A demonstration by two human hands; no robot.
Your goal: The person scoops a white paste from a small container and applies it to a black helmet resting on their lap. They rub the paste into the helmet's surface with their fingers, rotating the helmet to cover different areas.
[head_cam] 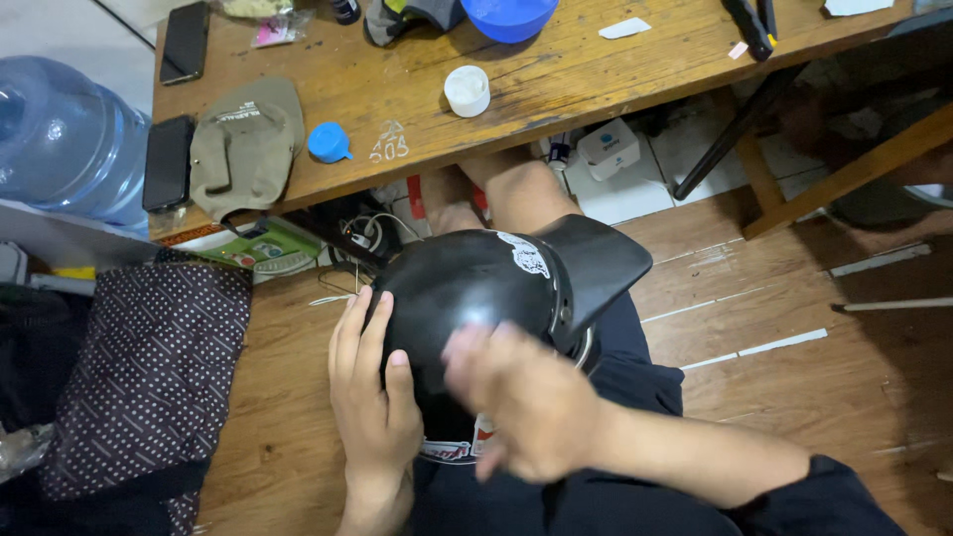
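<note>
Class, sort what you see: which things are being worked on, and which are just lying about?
In hand: glossy black helmet, left hand, blurred right hand.

Lying about: olive cloth cap, blue plastic lid, white round tub, two black phones.

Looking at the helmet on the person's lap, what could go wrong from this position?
1. The black helmet rests on the lap, steadied only by the left hand; it might roll off onto the wooden floor.
2. The right hand is blurred and seems to rub the shell, so it could push the helmet sideways.
3. The raised visor sticks out and might catch the low table's edge.
</note>
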